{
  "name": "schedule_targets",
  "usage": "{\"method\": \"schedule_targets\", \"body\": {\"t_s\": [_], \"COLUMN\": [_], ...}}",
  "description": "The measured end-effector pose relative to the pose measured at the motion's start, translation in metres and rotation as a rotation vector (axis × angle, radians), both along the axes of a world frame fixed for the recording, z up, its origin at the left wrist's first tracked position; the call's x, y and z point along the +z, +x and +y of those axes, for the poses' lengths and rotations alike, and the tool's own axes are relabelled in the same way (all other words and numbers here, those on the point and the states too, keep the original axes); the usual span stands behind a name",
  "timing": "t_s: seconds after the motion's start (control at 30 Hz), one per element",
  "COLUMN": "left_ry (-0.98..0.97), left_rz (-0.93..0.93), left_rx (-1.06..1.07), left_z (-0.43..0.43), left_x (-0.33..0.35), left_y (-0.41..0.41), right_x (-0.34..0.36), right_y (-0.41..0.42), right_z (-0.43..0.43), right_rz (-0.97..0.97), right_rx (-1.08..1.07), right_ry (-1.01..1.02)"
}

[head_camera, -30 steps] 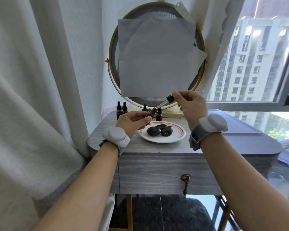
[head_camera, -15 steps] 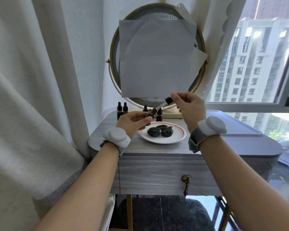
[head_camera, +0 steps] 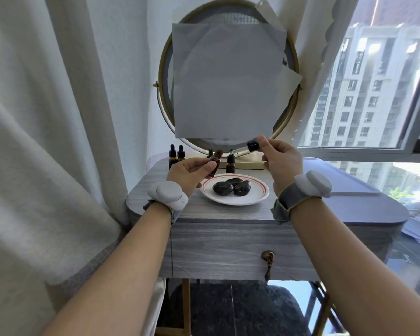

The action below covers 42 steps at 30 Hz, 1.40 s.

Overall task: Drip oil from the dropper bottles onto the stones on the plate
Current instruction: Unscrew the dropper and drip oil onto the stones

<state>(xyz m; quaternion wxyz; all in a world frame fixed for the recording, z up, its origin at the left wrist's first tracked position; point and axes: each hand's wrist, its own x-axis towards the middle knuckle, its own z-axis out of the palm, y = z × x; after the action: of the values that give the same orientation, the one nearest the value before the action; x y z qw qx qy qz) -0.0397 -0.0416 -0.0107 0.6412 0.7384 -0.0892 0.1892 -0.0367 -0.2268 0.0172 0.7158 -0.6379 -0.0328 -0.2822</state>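
Note:
My left hand holds a small amber dropper bottle, uncapped and tilted, just left of the plate. My right hand pinches the black cap of its glass dropper, which is out of the bottle and points left and slightly down, above the plate's far side. Three dark polished stones lie together on a white plate with a red ring on the grey wooden table.
Two capped dropper bottles stand at the table's back left, another behind the plate. A round mirror covered with paper stands at the back. A curtain hangs left, a window right. A drawer pull hangs below.
My right hand has drawn the dropper out of the bottle's neck and to the right; its tip now hangs free. The left hand has kept the bottle roughly in place.

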Motion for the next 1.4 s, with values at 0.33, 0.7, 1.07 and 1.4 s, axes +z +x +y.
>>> {"method": "schedule_targets", "body": {"t_s": [0.33,0.7,1.07,1.4], "left_ry": [-0.046,-0.07,-0.094,-0.091], "left_rz": [-0.032,-0.033,-0.045,-0.052], "left_rx": [0.119,0.133,0.108,0.113], "left_z": [0.005,0.007,0.008,0.008], "left_x": [-0.005,-0.007,-0.008,-0.01], "left_y": [0.009,0.011,0.015,0.018], "right_x": [-0.021,-0.024,-0.022,-0.023], "right_y": [-0.009,-0.011,-0.007,-0.005], "right_z": [0.0,0.013,0.018,0.025], "right_rz": [0.071,-0.012,-0.051,-0.043], "right_rx": [0.08,0.044,0.001,0.004], "right_ry": [-0.033,-0.241,-0.328,-0.374]}}
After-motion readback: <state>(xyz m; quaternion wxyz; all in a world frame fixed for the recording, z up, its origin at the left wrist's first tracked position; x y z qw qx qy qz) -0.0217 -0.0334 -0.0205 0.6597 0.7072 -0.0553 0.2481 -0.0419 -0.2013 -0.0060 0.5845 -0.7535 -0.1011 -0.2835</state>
